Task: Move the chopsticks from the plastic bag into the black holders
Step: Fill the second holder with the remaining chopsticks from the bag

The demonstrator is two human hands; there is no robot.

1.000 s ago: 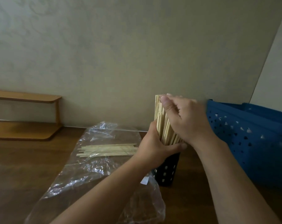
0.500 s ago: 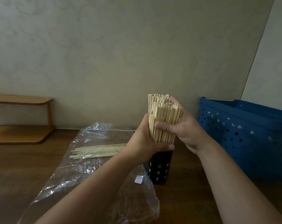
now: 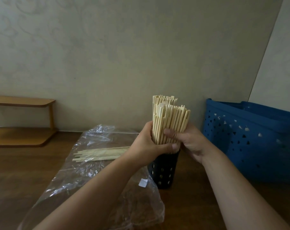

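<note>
Standing upright in perforated black plastic holder (image 3: pixel 164 170) on dark wooden worktop (image 3: pixel 190 205): dense bundle of pale wooden chopsticks (image 3: pixel 170 120). Left hand (image 3: pixel 149 145) and right hand (image 3: pixel 189 143) each with grip wrapped round bundle just above holder rim, thumbs across the front. Lying flat on crinkled clear plastic bag (image 3: pixel 94 163), left of holder: loose remaining chopsticks (image 3: pixel 99 153). At right, near the wall: perforated blue plastic basket (image 3: pixel 257 138).
</note>
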